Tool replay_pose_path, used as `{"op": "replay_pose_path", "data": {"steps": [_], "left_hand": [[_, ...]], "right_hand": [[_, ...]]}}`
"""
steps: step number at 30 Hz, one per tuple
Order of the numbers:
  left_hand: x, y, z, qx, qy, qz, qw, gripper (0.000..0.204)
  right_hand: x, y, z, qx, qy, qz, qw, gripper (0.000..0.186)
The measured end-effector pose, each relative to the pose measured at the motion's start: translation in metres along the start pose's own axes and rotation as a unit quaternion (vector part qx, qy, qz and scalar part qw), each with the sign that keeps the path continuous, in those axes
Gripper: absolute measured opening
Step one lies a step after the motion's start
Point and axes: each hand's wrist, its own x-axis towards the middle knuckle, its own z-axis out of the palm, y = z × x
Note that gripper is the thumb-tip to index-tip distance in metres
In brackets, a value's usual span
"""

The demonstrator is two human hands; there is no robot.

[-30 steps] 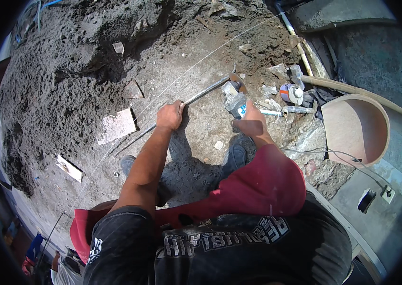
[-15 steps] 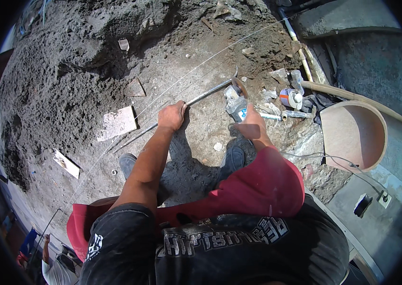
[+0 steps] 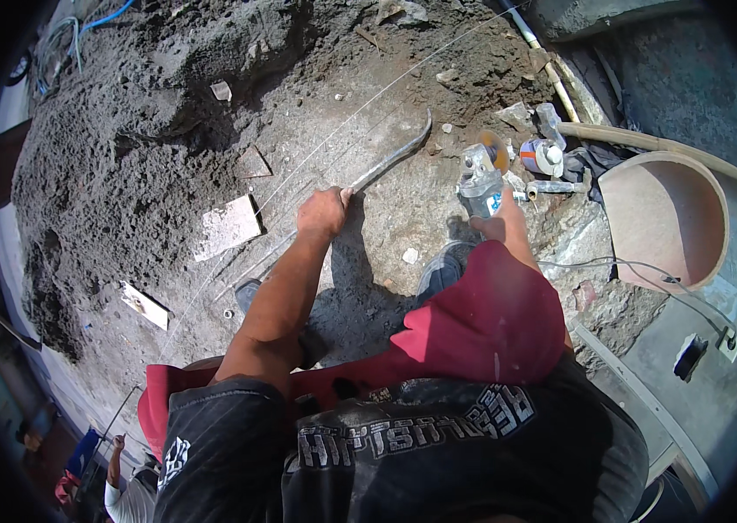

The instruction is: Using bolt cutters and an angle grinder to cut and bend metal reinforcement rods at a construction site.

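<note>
My left hand (image 3: 323,212) is closed round a long metal bar (image 3: 390,161), which slants over the ground and curves at its far end. My right hand (image 3: 505,220) grips a grey angle grinder (image 3: 478,187) by its body. The grinder's round disc (image 3: 496,150) faces away from me, apart from the bar's bent tip and close to a white can with an orange and purple label (image 3: 542,157). My fingers hide part of the grinder's body.
A grey mound of sand or mortar (image 3: 115,166) rises at the left, with tile pieces (image 3: 229,228) beside it. At the right are a wooden handle (image 3: 660,150), a curved beige container (image 3: 669,218) and a cable (image 3: 621,261). A taut string (image 3: 360,109) crosses the ground. Another person (image 3: 129,497) is at lower left.
The grinder has moved right, away from the bar's curved end, where its disc was before. My left hand keeps hold of the bar. The whole view has shifted slightly.
</note>
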Motion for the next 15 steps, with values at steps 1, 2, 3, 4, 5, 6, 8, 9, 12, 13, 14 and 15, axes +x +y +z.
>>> {"op": "replay_pose_path", "data": {"steps": [1,2,3,4,5,6,8,9,12,13,14,15], "left_hand": [[-0.001,0.004,0.0,-0.005,-0.019,-0.014,1.0,0.053],[-0.002,0.006,0.002,-0.001,-0.02,-0.011,1.0,0.053],[-0.002,0.007,0.005,-0.009,-0.032,-0.017,0.999,0.053],[-0.004,0.009,0.006,-0.018,-0.045,-0.023,0.999,0.054],[-0.004,0.012,0.008,-0.015,-0.048,-0.022,0.999,0.054],[-0.003,0.014,0.01,-0.023,-0.06,-0.03,0.998,0.055],[-0.003,0.014,0.013,-0.028,-0.07,-0.046,0.996,0.057],[-0.003,0.015,0.019,-0.035,-0.074,-0.057,0.995,0.058],[-0.003,0.023,0.025,-0.047,-0.091,-0.085,0.991,0.06],[-0.005,0.025,0.026,-0.053,-0.106,-0.097,0.988,0.06],[-0.005,0.026,0.024,-0.053,-0.107,-0.1,0.988,0.06],[-0.004,0.026,0.022,-0.053,-0.109,-0.105,0.987,0.06]], "right_hand": [[-0.001,0.004,-0.003,0.004,0.002,0.003,1.0,0.074],[-0.001,0.008,-0.005,0.01,0.011,-0.003,1.0,0.074],[-0.002,0.012,-0.006,0.016,0.018,-0.009,1.0,0.074],[-0.002,0.015,-0.006,0.018,0.019,-0.006,1.0,0.074],[-0.001,0.019,-0.006,0.032,0.027,-0.014,0.999,0.074],[-0.001,0.023,-0.005,0.045,0.036,-0.023,0.998,0.074],[0.002,0.028,-0.003,0.049,0.033,-0.031,0.998,0.074],[0.003,0.03,-0.002,0.05,0.034,-0.04,0.997,0.074],[0.002,0.026,-0.003,0.031,0.016,-0.033,0.999,0.073],[0.001,0.026,-0.003,0.031,0.012,-0.033,0.999,0.073],[0.002,0.025,-0.003,0.039,0.012,-0.037,0.998,0.071],[0.003,0.023,-0.002,0.048,0.012,-0.041,0.998,0.07]]}}
